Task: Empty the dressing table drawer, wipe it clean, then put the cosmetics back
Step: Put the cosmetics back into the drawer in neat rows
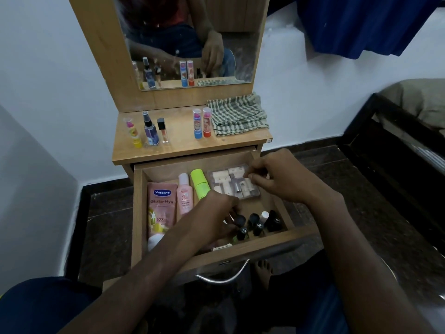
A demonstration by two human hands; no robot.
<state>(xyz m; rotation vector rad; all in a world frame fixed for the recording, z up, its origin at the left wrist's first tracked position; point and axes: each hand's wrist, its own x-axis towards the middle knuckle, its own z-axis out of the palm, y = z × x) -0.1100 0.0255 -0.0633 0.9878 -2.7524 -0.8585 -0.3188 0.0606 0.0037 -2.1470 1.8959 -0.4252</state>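
The wooden drawer (138, 213) is pulled open below the dressing table top (183, 143). Inside lie a pink Vaseline tube (160, 210), a pink bottle (185, 196), a lime green tube (199, 184), a clear plastic box of small items (232, 180) and several black-capped nail polish bottles (262, 222). My left hand (214, 218) reaches into the drawer, its fingers curled round a black-capped bottle (240, 220). My right hand (277, 177) hovers over the clear box's right edge, fingers bent; I cannot tell if it touches the box.
On the table top stand a yellow-capped tube (133, 133), a spray bottle (150, 131), a lip gloss (163, 130), two lip balm sticks (202, 122) and a folded green checked cloth (237, 115). A mirror (190, 39) rises behind. A dark bed frame (395, 145) is right.
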